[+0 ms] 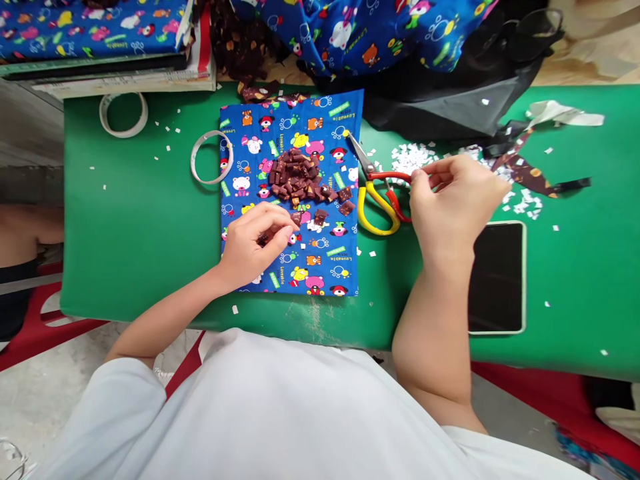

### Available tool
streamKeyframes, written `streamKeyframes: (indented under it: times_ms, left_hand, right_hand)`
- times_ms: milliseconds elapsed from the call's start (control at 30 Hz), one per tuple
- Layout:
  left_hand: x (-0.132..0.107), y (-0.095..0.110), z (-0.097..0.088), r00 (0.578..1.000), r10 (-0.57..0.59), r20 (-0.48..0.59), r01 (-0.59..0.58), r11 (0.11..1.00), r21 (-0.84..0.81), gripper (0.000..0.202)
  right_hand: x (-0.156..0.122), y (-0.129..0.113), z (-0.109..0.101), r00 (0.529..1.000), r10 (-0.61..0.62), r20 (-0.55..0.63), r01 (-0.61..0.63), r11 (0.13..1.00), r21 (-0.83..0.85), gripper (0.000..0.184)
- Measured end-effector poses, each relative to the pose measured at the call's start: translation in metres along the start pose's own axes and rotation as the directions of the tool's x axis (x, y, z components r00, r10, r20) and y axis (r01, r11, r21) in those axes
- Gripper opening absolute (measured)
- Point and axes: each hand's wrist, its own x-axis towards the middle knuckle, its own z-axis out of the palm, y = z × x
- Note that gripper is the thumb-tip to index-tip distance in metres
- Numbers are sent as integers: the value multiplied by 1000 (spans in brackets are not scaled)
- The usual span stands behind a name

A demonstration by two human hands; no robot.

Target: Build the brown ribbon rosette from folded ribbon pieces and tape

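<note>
A small pile of brown patterned squares (295,173) lies on a folded blue cartoon-print cloth (320,270), with a few loose squares beside it. My left hand (255,243) rests over the cloth just below the pile, fingers curled towards the thumb. Something dark shows in the gap of its grip, too hidden to name. My right hand (453,203) is raised at the right, thumb and fingertips pinched together; what they hold, if anything, is hidden. Beside it, scissors (379,200) with red and yellow handles lie with their tip on the cloth's right edge.
White paper bits (413,158) are scattered behind my right hand, near brown and black scraps (530,175). A phone (497,277) lies at the right. Two tape rings (212,180) sit left. Books (135,79) and a black bag (430,110) line the back of the green table (135,240).
</note>
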Motion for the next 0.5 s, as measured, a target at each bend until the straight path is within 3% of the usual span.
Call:
streamKeyframes:
  times_ms: [100, 167, 233, 300, 400, 500]
  left_hand:
    - [0, 0, 0, 999, -36, 10, 36, 999, -14, 18]
    - [0, 0, 1, 999, -50, 14, 50, 998, -34, 19]
    - [0, 0, 0, 998, -59, 10, 59, 996, -62, 19]
    - [1, 1, 0, 996, -83, 19, 85, 991, -104, 20]
    - [2, 3, -1, 985, -147, 93, 164, 959, -231, 24]
    - [3, 3, -2, 965, -187, 186, 246, 889, -386, 29]
  right_hand:
    - [-5, -8, 2, 999, -36, -14, 38, 988, 152, 25]
    - [-15, -18, 5, 988, -150, -42, 156, 943, 295, 29]
    - [-30, -32, 8, 945, -317, -80, 320, 848, 423, 26]
    - [-47, -47, 11, 891, -452, -37, 400, 744, 536, 23]
    - [-70, -62, 12, 817, -576, 35, 400, 610, 684, 11]
    - [-80, -68, 12, 797, -596, 98, 332, 569, 752, 10]
